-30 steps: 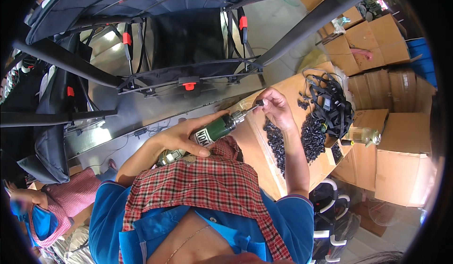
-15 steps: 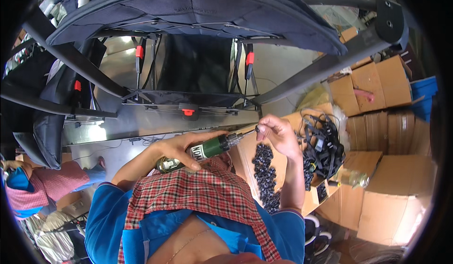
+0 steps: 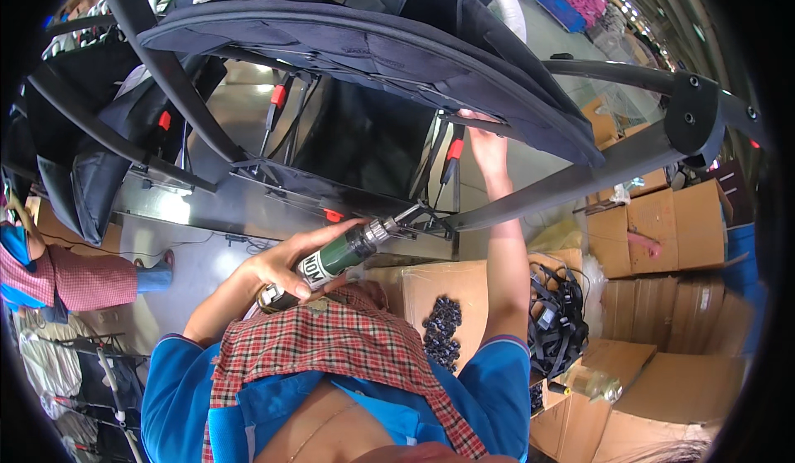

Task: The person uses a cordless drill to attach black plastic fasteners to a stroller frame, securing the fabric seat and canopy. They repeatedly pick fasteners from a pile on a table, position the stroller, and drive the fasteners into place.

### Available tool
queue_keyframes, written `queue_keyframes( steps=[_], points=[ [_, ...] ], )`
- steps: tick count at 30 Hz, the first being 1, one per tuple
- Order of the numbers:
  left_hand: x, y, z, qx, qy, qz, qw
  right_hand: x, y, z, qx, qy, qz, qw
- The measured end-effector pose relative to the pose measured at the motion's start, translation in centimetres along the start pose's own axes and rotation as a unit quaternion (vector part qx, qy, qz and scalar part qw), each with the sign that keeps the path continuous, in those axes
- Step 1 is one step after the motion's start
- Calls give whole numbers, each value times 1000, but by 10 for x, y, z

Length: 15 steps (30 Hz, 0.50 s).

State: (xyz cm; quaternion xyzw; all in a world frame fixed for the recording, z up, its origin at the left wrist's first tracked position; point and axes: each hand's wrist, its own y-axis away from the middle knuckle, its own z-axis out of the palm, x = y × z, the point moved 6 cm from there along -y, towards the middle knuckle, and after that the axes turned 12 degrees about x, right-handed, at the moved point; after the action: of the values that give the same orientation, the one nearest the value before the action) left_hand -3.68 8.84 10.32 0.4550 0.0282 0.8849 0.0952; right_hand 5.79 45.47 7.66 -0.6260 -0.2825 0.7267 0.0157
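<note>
My left hand (image 3: 286, 260) is wrapped around a green power screwdriver (image 3: 338, 260) with a metal chuck. Its tip points up and right, close to a dark lower joint of a black stroller frame (image 3: 546, 191); whether it touches is unclear. My right hand (image 3: 487, 142) is stretched forward beneath the black padded fabric panel (image 3: 364, 53). Its fingers curl at a dark bar of the frame and are partly hidden by it. Red clips (image 3: 454, 149) sit on the thin struts beside that hand.
Small black parts (image 3: 443, 330) lie heaped on a cardboard surface (image 3: 422, 285) before me. Black straps (image 3: 559, 322) and a clear bottle (image 3: 598, 384) are on the right, near cardboard boxes (image 3: 671, 223). Another stroller (image 3: 91, 190) and a co-worker (image 3: 70, 277) are at left.
My right hand has left the screwdriver's tip and reached forward under the fabric panel. The screwdriver has shifted left and tilts more steeply. The view has turned, so the stroller sits further right.
</note>
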Motion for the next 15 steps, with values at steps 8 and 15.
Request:
queue_keyframes(
  steps=[8,15],
  points=[
    [-13,8,-9,29,51,13,998,-8,-9,-3,-9,373,-265,889],
    [-11,7,-18,57,57,30,996,-62,42,11,-60,404,-302,861]
  ],
)
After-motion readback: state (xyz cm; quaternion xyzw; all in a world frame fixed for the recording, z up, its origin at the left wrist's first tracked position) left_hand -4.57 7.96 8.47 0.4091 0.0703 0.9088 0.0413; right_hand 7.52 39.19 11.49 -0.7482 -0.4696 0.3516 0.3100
